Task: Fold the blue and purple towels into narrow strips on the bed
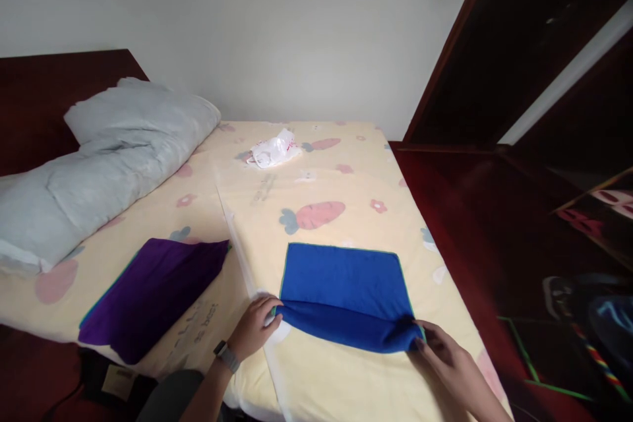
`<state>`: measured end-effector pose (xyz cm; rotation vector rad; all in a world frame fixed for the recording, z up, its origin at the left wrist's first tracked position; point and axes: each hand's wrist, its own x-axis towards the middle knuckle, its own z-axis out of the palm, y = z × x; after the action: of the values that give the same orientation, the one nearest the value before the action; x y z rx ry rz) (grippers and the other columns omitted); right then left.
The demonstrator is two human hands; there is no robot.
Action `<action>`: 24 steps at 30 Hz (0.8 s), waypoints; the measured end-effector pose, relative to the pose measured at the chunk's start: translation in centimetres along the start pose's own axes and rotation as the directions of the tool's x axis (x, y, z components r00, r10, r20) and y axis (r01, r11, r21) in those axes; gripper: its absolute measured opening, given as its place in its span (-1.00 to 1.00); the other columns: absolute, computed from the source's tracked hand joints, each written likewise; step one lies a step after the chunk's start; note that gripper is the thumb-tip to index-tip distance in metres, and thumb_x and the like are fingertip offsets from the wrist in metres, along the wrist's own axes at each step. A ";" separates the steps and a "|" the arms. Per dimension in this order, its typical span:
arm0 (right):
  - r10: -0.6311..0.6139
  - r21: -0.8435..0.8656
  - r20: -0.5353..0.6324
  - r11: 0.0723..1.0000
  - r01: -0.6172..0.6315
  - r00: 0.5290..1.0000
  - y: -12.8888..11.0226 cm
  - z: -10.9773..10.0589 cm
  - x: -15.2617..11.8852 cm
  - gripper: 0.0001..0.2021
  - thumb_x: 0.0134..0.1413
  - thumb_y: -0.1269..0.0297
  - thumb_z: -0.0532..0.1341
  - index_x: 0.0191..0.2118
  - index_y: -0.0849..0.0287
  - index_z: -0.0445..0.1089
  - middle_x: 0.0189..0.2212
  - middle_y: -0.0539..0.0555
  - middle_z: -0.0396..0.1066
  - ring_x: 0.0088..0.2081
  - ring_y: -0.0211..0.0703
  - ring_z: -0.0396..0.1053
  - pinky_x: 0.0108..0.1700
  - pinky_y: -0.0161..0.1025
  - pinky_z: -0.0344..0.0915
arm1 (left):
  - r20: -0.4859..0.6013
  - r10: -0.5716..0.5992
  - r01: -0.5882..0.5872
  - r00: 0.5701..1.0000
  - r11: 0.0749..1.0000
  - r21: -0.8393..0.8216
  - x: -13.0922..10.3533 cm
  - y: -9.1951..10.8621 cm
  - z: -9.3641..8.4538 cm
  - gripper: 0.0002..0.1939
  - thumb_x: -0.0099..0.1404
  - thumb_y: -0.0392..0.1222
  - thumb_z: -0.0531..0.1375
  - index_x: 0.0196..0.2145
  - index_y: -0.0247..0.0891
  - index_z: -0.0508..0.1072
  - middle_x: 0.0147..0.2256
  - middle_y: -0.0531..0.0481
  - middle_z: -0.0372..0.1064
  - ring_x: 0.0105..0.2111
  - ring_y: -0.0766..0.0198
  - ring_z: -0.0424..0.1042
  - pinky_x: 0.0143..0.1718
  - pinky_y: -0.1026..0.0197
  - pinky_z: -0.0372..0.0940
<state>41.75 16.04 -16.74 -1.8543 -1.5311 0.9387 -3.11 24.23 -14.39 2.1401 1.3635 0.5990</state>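
A blue cloth [346, 280] with green edging lies on the patterned bed sheet [346, 382], its near part lifted and folded over toward the far side. My left hand [254, 326], with a watch on the wrist, pinches the cloth's near left corner. At the near right corner, my right hand [448, 359] grips the cloth between thumb and fingers. A purple cloth [153, 297] is spread on the bed to the left, reaching the near edge, with neither hand on it.
A grey-white quilt [109, 158] is heaped at the left by the dark headboard [59, 92]. A white plastic bag [274, 149] sits toward the far side of the bed. Dark red floor [445, 211] runs along the right, with items at the far right.
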 end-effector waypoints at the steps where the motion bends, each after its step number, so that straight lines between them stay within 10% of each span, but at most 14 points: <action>1: 0.045 0.043 0.007 0.998 -0.045 0.999 -0.2 0.0 0.2 -0.53 0.14 -0.09 0.13 0.05 0.07 0.39 -0.07 0.12 0.53 -0.04 0.01 0.48 0.02 -0.19 0.39 | -0.021 -0.023 0.022 1.000 0.999 -0.029 0.1 -0.2 0.2 -0.81 0.35 -0.22 0.13 -0.11 -0.15 0.46 -0.12 -0.06 0.48 -0.07 0.16 0.44 0.03 0.10 0.33; 10: 0.264 0.061 -0.134 0.964 -0.258 0.955 -0.7 0.6 2.9 -0.47 0.09 -0.28 0.03 -0.06 0.04 0.31 -0.24 0.11 0.58 -0.12 0.07 0.52 -0.08 -0.15 0.35 | -0.263 -0.223 0.214 0.939 0.975 -0.063 2.4 -2.0 4.0 -0.60 0.45 0.10 -0.03 -0.39 -0.18 0.37 -0.45 0.00 0.41 -0.41 0.20 0.42 -0.34 0.20 0.28; 24: 0.336 -0.068 -0.138 0.935 -0.347 0.932 -1.0 -0.5 4.9 -0.37 0.01 -0.33 0.09 -0.07 0.10 0.48 -0.19 0.17 0.59 -0.09 0.18 0.51 -0.07 -0.05 0.37 | -0.226 -0.280 0.288 0.933 0.958 0.001 4.3 -0.6 2.5 -0.55 0.32 0.12 0.11 -0.61 -0.18 0.17 -0.60 0.11 0.17 -0.54 0.30 0.25 -0.44 0.26 0.10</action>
<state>42.03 21.03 -16.48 -2.2502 -1.2158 0.8937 -0.27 27.92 -16.27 1.8928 1.7786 0.7195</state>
